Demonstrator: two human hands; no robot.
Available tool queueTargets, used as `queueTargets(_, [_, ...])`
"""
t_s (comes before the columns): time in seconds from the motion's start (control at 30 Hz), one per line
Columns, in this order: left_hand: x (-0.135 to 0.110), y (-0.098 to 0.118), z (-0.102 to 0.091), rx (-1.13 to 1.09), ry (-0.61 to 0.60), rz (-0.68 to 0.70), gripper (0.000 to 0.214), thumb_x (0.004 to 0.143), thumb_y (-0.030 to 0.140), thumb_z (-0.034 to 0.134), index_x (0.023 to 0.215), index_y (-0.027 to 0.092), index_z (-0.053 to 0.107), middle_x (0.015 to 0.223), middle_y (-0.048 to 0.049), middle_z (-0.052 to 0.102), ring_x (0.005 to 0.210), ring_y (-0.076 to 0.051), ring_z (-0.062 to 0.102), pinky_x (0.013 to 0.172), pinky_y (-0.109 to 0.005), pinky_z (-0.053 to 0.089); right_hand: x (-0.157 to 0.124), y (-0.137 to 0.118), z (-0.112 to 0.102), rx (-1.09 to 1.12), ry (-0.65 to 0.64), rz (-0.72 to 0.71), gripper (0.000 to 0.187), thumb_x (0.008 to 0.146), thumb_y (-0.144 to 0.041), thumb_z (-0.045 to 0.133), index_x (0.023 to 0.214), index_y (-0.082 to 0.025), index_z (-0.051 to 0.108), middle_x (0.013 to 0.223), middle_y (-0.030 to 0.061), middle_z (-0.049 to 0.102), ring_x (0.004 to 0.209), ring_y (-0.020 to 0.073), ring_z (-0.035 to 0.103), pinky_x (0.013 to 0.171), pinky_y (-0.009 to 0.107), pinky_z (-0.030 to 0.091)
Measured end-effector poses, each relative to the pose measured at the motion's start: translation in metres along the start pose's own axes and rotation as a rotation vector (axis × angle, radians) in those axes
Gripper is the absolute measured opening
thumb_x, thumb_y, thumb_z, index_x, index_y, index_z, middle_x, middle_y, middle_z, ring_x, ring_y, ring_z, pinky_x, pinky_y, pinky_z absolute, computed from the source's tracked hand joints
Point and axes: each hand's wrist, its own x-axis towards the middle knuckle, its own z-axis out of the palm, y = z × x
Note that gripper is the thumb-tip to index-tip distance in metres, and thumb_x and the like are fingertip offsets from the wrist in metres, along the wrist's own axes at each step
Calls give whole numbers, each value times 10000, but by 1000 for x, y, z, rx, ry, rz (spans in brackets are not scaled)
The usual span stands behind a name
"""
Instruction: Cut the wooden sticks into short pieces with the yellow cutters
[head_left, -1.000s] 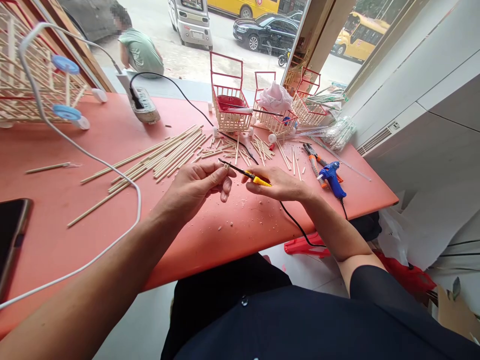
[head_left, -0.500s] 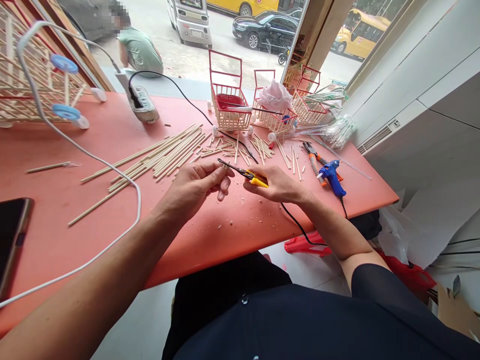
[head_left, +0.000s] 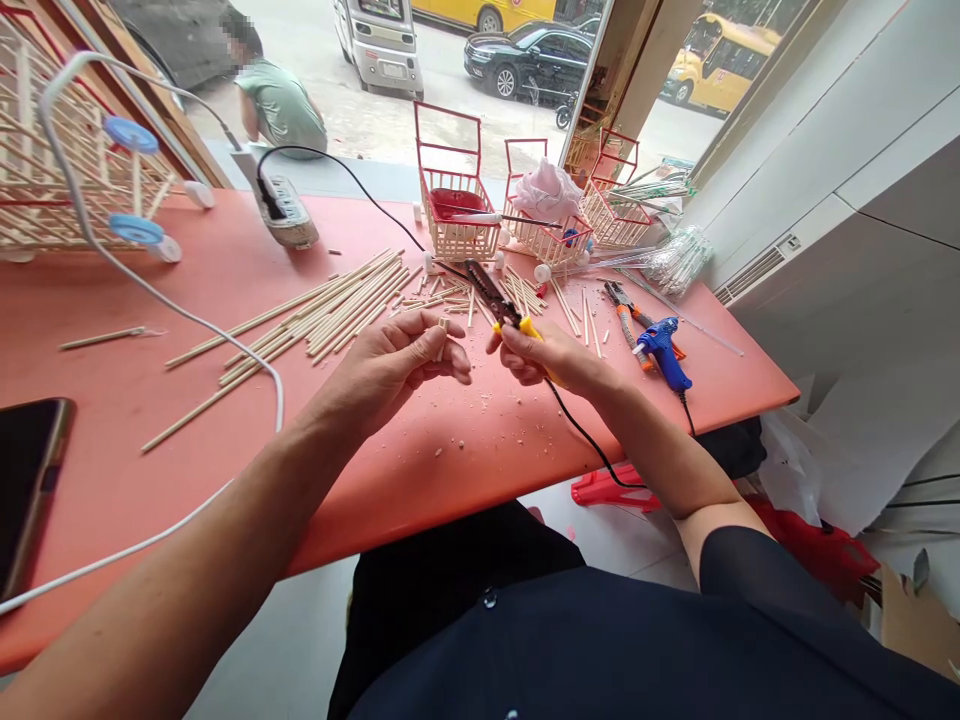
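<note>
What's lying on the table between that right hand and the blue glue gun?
In the head view, a few short sticks lie between the right hand and the blue glue gun; next to the gun are orange-handled pliers.

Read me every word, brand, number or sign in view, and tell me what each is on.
No text can be read for certain.
Plate on the white vehicle: too blurred.
Mark on the yellow bus at right: too small.
Pliers in the right hand: no legible marking.
Blue glue gun: no legible marking.
</note>
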Motion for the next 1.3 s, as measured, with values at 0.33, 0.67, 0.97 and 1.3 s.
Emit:
queueTargets(0.33, [8, -8, -21, 419, 301, 101, 276, 722, 420, 1024, 708, 211, 845, 828, -93, 838, 925, -262, 786, 902, -351, 620, 4, 9, -11, -196, 41, -5, 736, 867, -907, 773, 1011, -201, 623, 804, -46, 457, 696, 119, 424, 586, 274, 300])
queueTargets(0.67, [9, -19, -38, 779, 395, 17, 153, 765, 318, 862, 860, 237, 951, 914, -53, 916, 892, -250, 825, 898, -326, 629, -1, 1, -13, -464, 46, -23, 671, 956, -892, 616, 955, -223, 554, 879, -3, 489, 828, 175, 450, 746, 331, 327])
queueTargets(0.97, [8, -17, -41, 868, 419, -20, 208, 782, 367, 843, 906, 253, 966, 972, -48, 934, 999, -299, 863, 978, -374, 637, 0, 2, -16, -536, 46, -65, 659, 977, -883, 601, 924, -229, 536, 863, -4, 509, 844, 184, 464, 780, 343, 332])
queueTargets(1.3, [13, 9, -41, 657, 569, 66, 43, 728, 253, 862, 737, 212, 862, 763, -14, 823, 799, -188, 706, 862, -321, 572, 4, 11, -12, -92, 28, -67, 770, 890, -940, 718, 1054, -193, 632, 805, -44, 466, 671, 123, 415, 587, 295, 314])
